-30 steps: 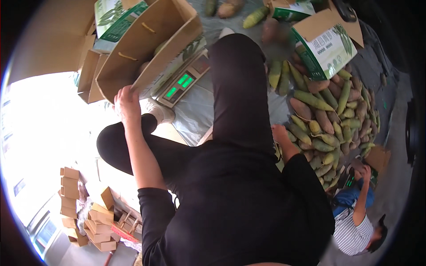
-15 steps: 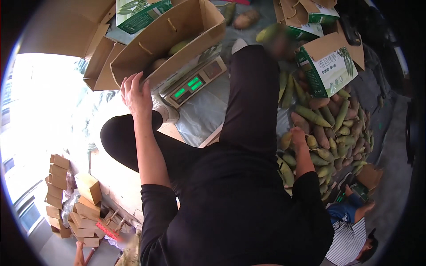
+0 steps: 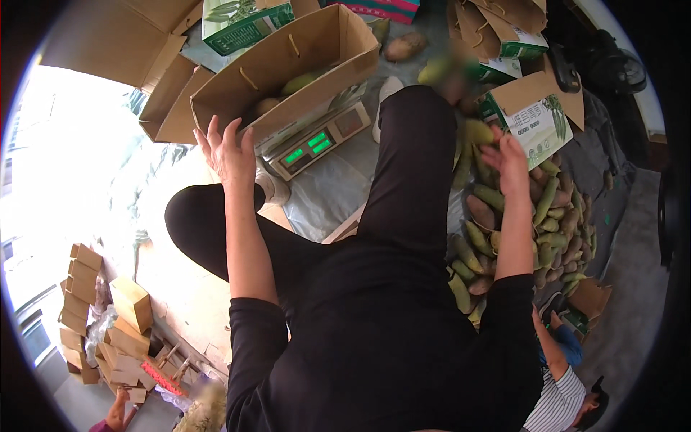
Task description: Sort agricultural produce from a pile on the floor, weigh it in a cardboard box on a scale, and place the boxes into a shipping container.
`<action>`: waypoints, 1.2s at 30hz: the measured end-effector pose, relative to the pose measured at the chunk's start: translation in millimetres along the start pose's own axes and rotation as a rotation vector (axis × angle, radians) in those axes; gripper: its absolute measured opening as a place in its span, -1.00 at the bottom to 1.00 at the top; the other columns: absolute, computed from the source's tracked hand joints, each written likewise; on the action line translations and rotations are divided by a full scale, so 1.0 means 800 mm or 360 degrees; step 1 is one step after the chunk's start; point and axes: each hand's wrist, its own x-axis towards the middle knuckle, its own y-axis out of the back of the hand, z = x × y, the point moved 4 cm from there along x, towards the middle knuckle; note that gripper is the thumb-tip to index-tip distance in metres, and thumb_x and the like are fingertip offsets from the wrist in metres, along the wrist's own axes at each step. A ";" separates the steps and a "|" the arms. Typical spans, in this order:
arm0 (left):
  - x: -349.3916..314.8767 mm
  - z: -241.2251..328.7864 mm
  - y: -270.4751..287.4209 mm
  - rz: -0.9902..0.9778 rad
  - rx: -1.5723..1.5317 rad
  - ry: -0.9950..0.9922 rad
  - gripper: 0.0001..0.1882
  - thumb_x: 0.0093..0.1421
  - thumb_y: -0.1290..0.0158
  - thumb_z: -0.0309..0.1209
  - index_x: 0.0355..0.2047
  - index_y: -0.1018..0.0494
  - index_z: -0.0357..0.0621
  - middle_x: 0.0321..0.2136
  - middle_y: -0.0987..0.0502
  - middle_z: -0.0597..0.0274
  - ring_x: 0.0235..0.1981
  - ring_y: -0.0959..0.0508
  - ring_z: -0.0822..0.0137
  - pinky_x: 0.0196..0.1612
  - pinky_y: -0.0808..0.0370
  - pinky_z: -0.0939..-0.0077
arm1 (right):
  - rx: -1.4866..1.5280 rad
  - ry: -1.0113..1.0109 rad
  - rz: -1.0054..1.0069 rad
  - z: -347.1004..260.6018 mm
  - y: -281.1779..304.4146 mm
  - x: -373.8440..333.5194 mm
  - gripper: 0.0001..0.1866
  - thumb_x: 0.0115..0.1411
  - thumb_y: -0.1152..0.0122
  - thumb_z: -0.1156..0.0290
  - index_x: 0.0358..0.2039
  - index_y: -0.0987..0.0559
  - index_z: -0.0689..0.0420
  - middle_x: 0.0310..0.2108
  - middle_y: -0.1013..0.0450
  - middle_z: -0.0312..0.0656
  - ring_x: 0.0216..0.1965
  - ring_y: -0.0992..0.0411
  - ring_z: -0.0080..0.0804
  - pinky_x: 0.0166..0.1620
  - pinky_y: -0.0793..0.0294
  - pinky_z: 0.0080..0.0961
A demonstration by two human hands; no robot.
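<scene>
My left hand [image 3: 232, 160] is open, its fingers spread at the near side of a long, open cardboard box [image 3: 324, 79]. Inside the box lie a green radish [image 3: 301, 83] and a brownish one [image 3: 266, 106]. The box rests on a digital scale [image 3: 317, 142] with lit green displays. Beyond my right thigh, my right hand [image 3: 512, 164] is raised over the far part of a heap of green and brownish radishes [image 3: 551, 234]. Its fingers are closed on a yellow-green radish [image 3: 477, 132], partly hidden by the fingers.
Printed white-and-green boxes [image 3: 533, 119] stand past my right hand; another printed box [image 3: 241, 29] is behind the scale. A black fan-like object [image 3: 612, 72] is at far right. Stacked cardboard boxes [image 3: 83, 288] stand at lower left. A person in a striped shirt [image 3: 558, 403] is at lower right.
My right hand has risen from the middle of the heap and moved forward with the radish. My left hand stays by the box; its fingers have spread more.
</scene>
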 end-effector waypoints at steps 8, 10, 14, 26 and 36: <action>-0.001 -0.004 -0.002 -0.0068 -0.0028 0.0039 -0.70 0.05 -0.14 -0.20 -0.19 -0.53 0.11 0.15 -0.23 0.14 0.27 0.08 -0.15 0.22 0.00 0.01 | 0.0380 0.0579 -0.0645 -0.201 -0.128 -0.019 -0.70 0.29 0.11 0.33 -0.07 -0.37 0.25 0.08 -0.29 -0.05 -0.09 -0.44 -0.16 -0.10 -0.45 -0.37; -0.002 -0.005 -0.003 -0.0061 -0.0035 0.0032 -0.71 0.04 -0.14 -0.20 -0.19 -0.53 0.11 0.15 -0.23 0.14 0.27 0.08 -0.15 0.22 0.00 0.01 | 0.0418 0.0656 -0.0746 -0.228 -0.163 -0.023 -0.70 0.27 0.08 0.33 -0.07 -0.40 0.25 0.04 -0.34 -0.07 -0.12 -0.45 -0.24 -0.12 -0.44 -0.43; -0.004 -0.004 -0.006 -0.0059 -0.0014 0.0023 -0.71 0.04 -0.14 -0.20 -0.20 -0.54 0.12 0.13 -0.26 0.13 0.26 0.05 -0.15 0.22 -0.02 0.02 | 0.0419 0.0506 -0.0750 -0.263 -0.255 -0.049 -0.72 0.27 0.08 0.35 -0.07 -0.41 0.20 -0.13 -0.37 -0.15 -0.19 -0.40 -0.32 -0.18 -0.42 -0.50; 0.000 -0.031 -0.018 0.0024 0.0115 -0.0183 -0.71 0.06 -0.13 -0.14 -0.19 -0.54 0.18 0.09 -0.31 0.14 0.23 -0.04 -0.13 0.24 0.00 0.05 | -0.0357 0.0670 -0.0710 -0.148 -0.215 0.010 -0.64 0.20 -0.04 0.41 0.02 -0.40 0.17 -0.07 -0.42 -0.16 -0.08 -0.41 -0.37 -0.04 -0.37 -0.49; 0.002 -0.038 -0.023 0.0006 0.0078 -0.0193 -0.68 0.15 -0.01 -0.02 -0.15 -0.53 0.23 0.10 -0.31 0.26 0.26 0.05 -0.08 0.25 0.02 0.04 | -0.1637 0.0348 -0.0099 0.189 0.086 0.027 -0.78 0.10 -0.03 0.39 -0.28 -0.56 0.17 -0.35 -0.50 -0.05 -0.27 -0.47 -0.18 -0.21 -0.43 -0.31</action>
